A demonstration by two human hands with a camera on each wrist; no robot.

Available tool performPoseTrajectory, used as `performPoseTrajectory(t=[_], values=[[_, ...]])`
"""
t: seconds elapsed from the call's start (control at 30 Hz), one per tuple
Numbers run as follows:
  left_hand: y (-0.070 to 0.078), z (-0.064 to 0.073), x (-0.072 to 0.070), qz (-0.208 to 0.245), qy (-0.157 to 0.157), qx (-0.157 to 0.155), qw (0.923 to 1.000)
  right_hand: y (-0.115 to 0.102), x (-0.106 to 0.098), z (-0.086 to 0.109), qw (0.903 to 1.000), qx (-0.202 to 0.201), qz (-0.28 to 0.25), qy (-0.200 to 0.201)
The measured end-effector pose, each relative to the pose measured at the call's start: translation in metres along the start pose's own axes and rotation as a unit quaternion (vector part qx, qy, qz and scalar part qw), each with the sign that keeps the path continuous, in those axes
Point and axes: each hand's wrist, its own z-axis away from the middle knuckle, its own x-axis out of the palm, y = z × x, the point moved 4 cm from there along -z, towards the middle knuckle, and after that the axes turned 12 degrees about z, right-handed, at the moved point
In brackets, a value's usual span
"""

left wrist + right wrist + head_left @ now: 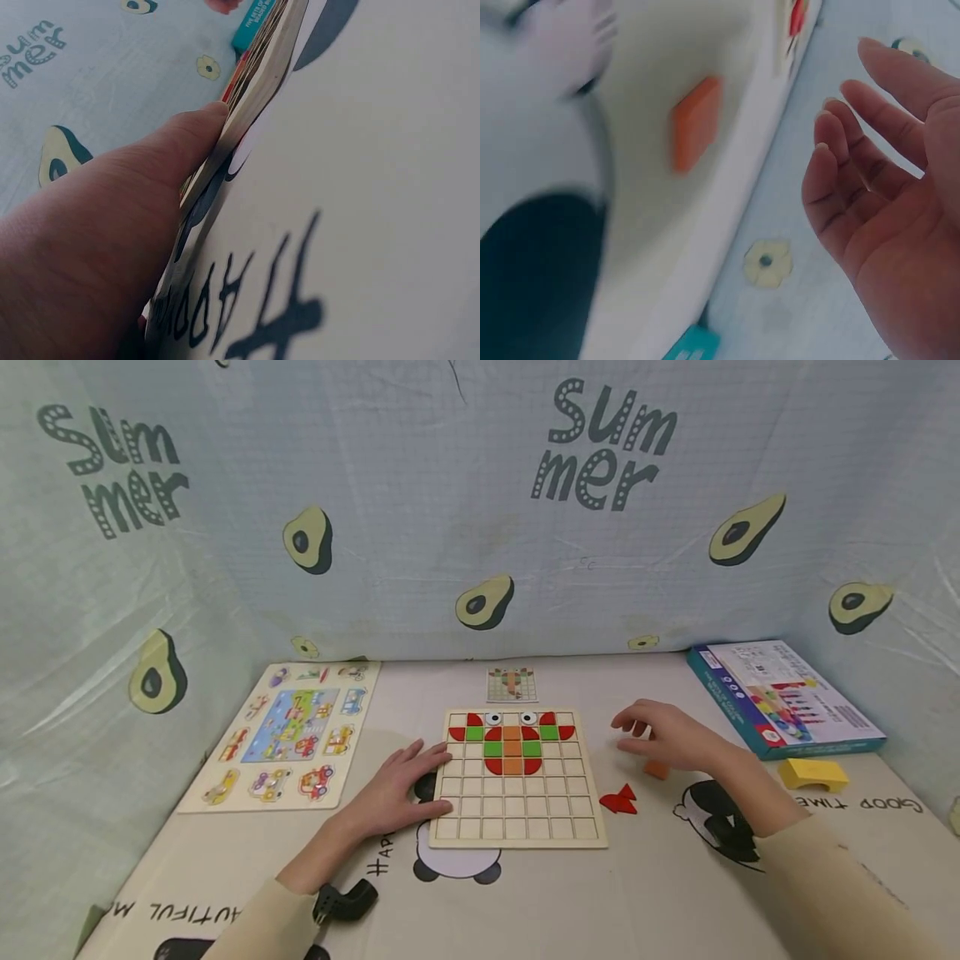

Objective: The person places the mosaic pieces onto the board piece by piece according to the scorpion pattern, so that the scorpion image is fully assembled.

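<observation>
A wooden grid board (517, 831) lies flat, with red, green and orange tiles and two eye tiles in its upper rows. My left hand (397, 785) rests at the board's left side, fingers and thumb extended onto its edge. In the left wrist view, the thumb (191, 139) lies against that edge. To the right of the board, my right hand (667, 735) is raised with loosely bent fingers and holds nothing. Just below it on the table is an orange tile (656, 769), also seen in the right wrist view as an orange square (697, 124). Red pieces (619, 799) lie beside the board.
A small pattern card (512, 685) lies behind the board. To the left is a vehicle picture puzzle (348, 693). At the right stand a teal-edged box (787, 693) and a yellow block (813, 774). A printed sheet (397, 527) hangs along the back.
</observation>
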Motion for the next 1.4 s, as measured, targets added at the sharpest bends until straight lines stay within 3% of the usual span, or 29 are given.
performPoseTrajectory(t=[0.23, 0.47, 0.97, 1.4], values=[[0.0, 0.001, 0.0, 0.002, -0.001, 0.0, 1.0, 0.025, 0.004, 0.023, 0.9999, 0.008, -0.005, -0.012], [-0.001, 0.002, 0.0, 0.004, 0.0, 0.002, 1.0, 0.03, 0.013, 0.037, 0.9994, 0.0, -0.002, -0.033], [0.0, 0.0, -0.001, 0.006, -0.001, -0.001, 1.0, 0.033, 0.016, 0.039, 0.9979, 0.043, 0.005, -0.048], [-0.001, 0.001, -0.001, 0.006, 0.0, 0.002, 1.0, 0.028, 0.014, 0.035, 0.9994, 0.02, 0.023, -0.018]])
